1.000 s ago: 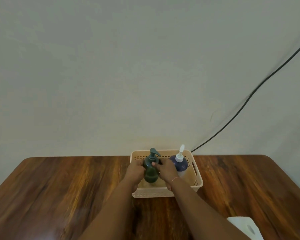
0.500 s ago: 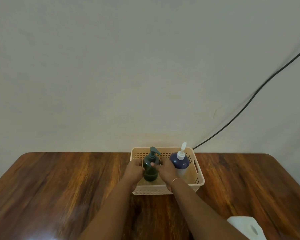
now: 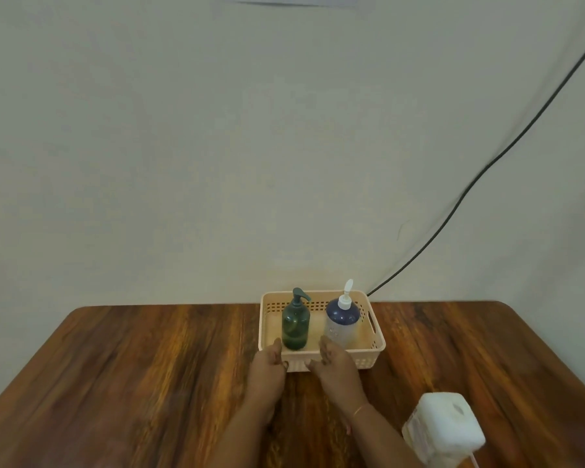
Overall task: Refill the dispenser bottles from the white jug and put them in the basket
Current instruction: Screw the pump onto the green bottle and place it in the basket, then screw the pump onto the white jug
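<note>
Now both forearms reach forward over the wooden table point(image 3: 149, 383), side by side, palms turned inward toward each other. The left hand point(image 3: 267, 369) and the right hand point(image 3: 335, 368) sit at the near wall of the basket point(image 3: 374, 358), with a narrow gap between them. A thin bangle point(image 3: 358, 409) circles the right wrist.

Two dispenser bottles stand upright in the one basket, just beyond the fingertips: a green bottle point(image 3: 296, 327) with a dark pump ahead of the left hand, and a blue-topped bottle point(image 3: 342, 324) with a white pump ahead of the right hand. One white jug point(image 3: 443, 428) rests on the table to the right of the right forearm, nearer the person than the hands. One black cable point(image 3: 487, 170) runs down the wall beyond the basket.

Both hands are loosely open, fingers slightly curled, and neither grips anything. Their fingertips lie at the basket's near rim; whether they actually touch it is unclear. Neither hand touches a bottle.
</note>
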